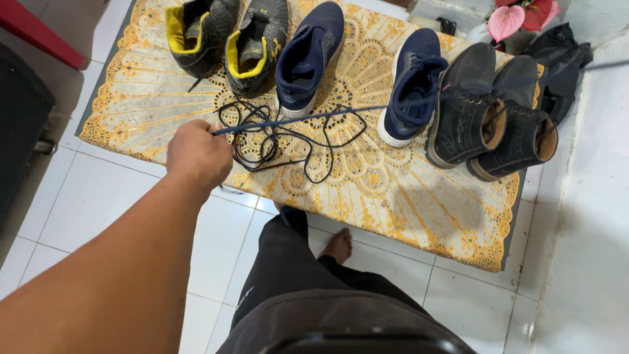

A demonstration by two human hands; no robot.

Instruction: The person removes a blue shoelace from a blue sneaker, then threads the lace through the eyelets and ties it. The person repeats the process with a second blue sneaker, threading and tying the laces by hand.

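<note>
Left hand (pixel 196 154) closed in a fist on one end of a blue lace (pixel 308 118); right hand out of frame, state cannot be told. Lace thin, dark blue, pulled taut from the fist rightward and slightly up, crossing the mat and running on past the boots toward the right edge. It passes over a loose tangle of black laces (pixel 282 141) lying on the mat just right of the fist. Mat (pixel 406 196) yellow and white, lace-like fan pattern, laid on a white tiled floor (pixel 98 203). Along its far side, left to right: two black-and-yellow shoes (pixel 226 39), two navy sneakers (pixel 357 69) with white soles and no laces visible, two black boots (pixel 495 111). Pink flower (pixel 508 19) and dark bag (pixel 560 56) behind the boots. Left forearm bare, stretched forward from lower left, knuckles up. Black-trousered leg and bare foot (pixel 339 246) at the mat's near edge.
</note>
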